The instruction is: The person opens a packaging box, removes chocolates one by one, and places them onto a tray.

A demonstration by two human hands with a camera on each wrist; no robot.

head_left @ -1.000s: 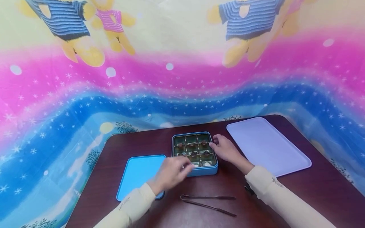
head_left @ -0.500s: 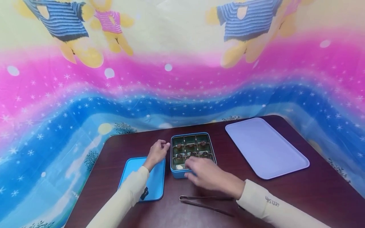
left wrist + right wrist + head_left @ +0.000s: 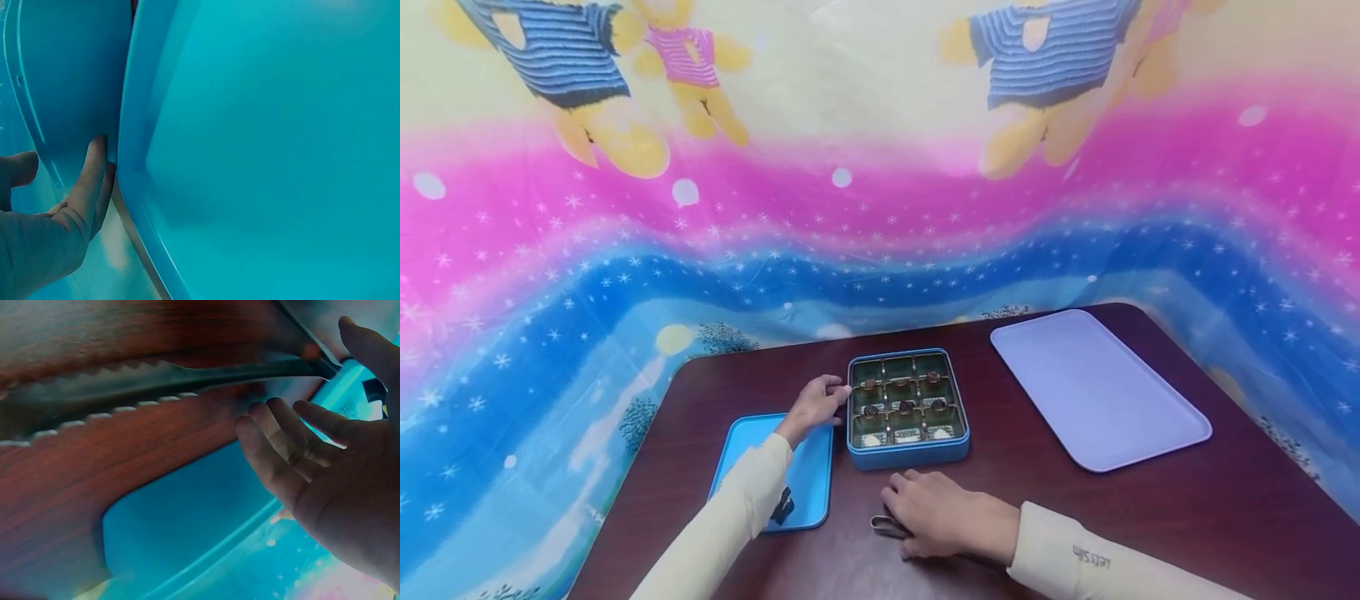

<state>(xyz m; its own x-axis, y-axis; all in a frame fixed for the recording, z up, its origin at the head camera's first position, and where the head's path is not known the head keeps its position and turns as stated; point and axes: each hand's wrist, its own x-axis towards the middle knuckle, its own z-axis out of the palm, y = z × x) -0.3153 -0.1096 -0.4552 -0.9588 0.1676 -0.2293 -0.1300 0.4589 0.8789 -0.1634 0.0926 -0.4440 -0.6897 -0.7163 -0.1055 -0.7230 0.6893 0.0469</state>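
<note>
A square blue tin point(image 3: 910, 454) stands uncovered mid-table in the head view. Its gold insert is divided into several compartments, with small brown pieces point(image 3: 905, 407) among them. My left hand point(image 3: 811, 407) rests its extended fingers against the tin's left side; in the left wrist view the fingertips point(image 3: 97, 147) lie along the blue wall. Metal tongs point(image 3: 156, 381) with serrated ends lie on the table. Over them is my right hand point(image 3: 943, 512), covering most of them in the head view. Its fingers point(image 3: 269, 434) are loosely bent and apart from the tongs in the right wrist view.
A light blue lid point(image 3: 811, 483) lies left of the tin, partly under my left forearm. To the right, a pale lavender tray point(image 3: 1097, 392) lies on the dark red-brown table point(image 3: 1000, 467). A patterned cloth point(image 3: 850, 250) hangs behind the table.
My left hand went from the tin's front to its left side. My right hand left the tin's right side, crossed its front and came down over the tongs.
</note>
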